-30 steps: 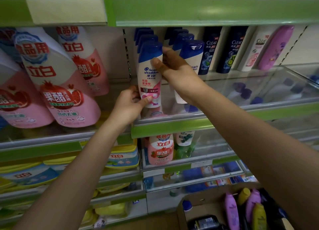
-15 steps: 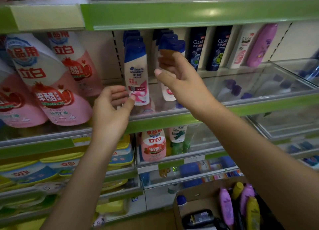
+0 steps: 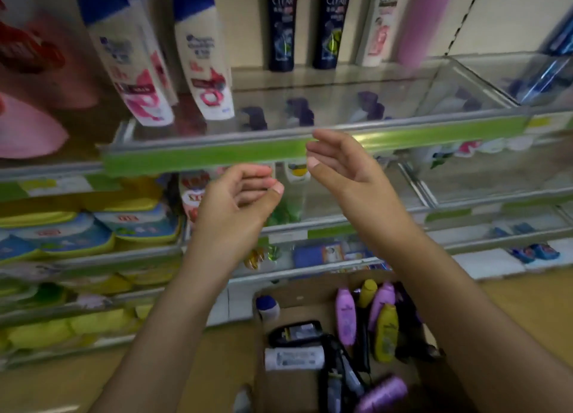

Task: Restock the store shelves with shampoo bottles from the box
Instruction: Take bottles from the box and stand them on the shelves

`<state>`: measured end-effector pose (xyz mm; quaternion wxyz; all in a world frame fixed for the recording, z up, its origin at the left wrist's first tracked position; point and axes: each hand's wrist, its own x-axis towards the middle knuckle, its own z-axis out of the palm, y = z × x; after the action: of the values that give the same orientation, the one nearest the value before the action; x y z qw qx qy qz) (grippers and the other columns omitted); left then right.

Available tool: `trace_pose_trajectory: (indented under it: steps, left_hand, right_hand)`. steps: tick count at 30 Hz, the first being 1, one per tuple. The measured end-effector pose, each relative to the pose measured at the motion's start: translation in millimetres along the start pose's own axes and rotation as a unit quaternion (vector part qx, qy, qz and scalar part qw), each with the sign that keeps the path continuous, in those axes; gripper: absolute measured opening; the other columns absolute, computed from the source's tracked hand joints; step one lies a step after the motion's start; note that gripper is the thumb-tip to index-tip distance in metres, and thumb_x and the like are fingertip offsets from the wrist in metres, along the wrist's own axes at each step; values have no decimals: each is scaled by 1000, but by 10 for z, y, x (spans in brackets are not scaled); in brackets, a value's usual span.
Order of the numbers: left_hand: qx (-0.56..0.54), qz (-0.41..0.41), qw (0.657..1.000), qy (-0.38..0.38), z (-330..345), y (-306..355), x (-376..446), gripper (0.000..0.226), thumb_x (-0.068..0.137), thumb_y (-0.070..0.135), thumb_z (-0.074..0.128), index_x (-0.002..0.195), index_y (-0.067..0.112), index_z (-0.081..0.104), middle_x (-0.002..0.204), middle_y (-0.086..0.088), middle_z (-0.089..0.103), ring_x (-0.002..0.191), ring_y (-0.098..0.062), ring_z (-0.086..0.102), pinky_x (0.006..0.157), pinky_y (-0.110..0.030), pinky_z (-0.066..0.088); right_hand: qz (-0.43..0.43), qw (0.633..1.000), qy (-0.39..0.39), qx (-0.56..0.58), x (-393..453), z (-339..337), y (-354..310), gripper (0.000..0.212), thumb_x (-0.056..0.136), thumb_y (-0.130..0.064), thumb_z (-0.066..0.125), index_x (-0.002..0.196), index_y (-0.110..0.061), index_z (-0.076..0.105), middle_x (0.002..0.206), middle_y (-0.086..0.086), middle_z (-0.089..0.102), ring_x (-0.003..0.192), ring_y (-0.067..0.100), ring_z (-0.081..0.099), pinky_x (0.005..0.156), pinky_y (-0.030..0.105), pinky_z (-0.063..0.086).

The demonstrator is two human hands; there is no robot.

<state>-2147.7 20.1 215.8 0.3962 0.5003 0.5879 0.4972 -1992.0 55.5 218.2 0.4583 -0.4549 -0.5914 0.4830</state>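
Both hands, left (image 3: 238, 201) and right (image 3: 344, 167), hang loose and hold nothing, free to grab bottles from the box (image 3: 297, 298) at 6 o'clock

Two dark Clear bottles (image 3: 282, 24), three lilac bottles (image 3: 345, 315), two hands (image 3: 235, 204).

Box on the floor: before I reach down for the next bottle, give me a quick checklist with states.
1. Left hand free: ok, fingers loosely curled, holding nothing.
2. Right hand free: ok, open.
3. Box has stock: ok, purple bottles and a yellow bottle visible.
4. White shampoo bottles upright on the shelf: ok.
5. Shelf room right of them: ok, bare glass.
6. Which bottle matches this row: cannot tell, blurred.
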Motion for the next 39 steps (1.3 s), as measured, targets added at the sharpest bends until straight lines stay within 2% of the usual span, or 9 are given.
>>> trace_pose_trajectory:
  steps: [6,9,12,15,19,22,25,33,39]
  left_hand:
    - [6,-117,993,8,843,-601,-477,17,86,15,67,103,14,64,94,5,69,88,-4,64,73,-12,51]
    - [-2,-179,984,21,1139,-994,-682,13,86,9,66,97,15,65,93,-1,69,84,-10,65,67,-15,52]
    - [3,-231,972,27,1326,-1392,-848,17,85,8,67,89,24,64,89,3,70,87,-9,66,79,-23,51]
    - [25,-281,959,22,1486,-1738,-960,18,86,9,65,88,27,64,91,4,69,90,-7,64,78,-19,47]
    - [34,-326,944,17,1679,-2209,-978,13,87,6,62,93,18,64,93,-2,68,87,-10,63,65,-5,44]
    - [43,-359,932,12,1785,-2551,-929,14,88,4,61,99,11,65,94,-7,67,93,-18,63,76,-15,47]
    - [52,-383,922,4,1836,-2847,-879,11,88,9,62,96,16,65,102,-6,68,101,-20,64,92,-31,49]
    - [73,-423,903,-16,1806,-3368,-881,19,90,10,59,107,13,65,105,-3,67,98,-13,62,76,-19,49]
    - [115,-443,888,-43,1796,-3640,-1039,17,91,20,57,105,24,65,101,4,66,99,-12,61,90,-31,50]
  right_hand:
    - [111,993,-15,30,-443,-653,841,33,95,-14,58,128,-21,54,126,-3,61,110,0,59,90,14,48]
    - [169,985,-9,40,-619,-842,1271,29,95,-12,58,122,-23,57,121,-1,63,109,6,60,97,24,48]
    - [229,973,-4,37,-748,-983,1695,27,95,-11,58,119,-22,59,122,2,63,116,12,59,103,33,46]
    - [293,955,13,41,-839,-1064,2141,28,95,-8,57,121,-17,59,120,3,64,110,14,60,95,29,47]
    - [363,931,42,11,-908,-1068,2790,27,94,-4,56,115,-21,60,109,3,65,106,16,61,101,34,48]
    - [406,912,62,0,-944,-1006,3248,24,93,-4,55,113,-17,59,98,-3,63,101,15,59,105,40,45]
    - [425,902,80,-11,-954,-942,3600,27,94,-5,55,121,-9,57,99,-1,61,101,17,55,102,39,45]
    - [426,893,89,-116,-892,-794,4327,27,88,-3,63,113,-9,55,92,-2,59,83,10,53,75,19,38]
    - [415,869,120,-243,-879,-460,4791,65,68,-37,79,114,2,54,111,22,61,103,38,59,90,49,47]
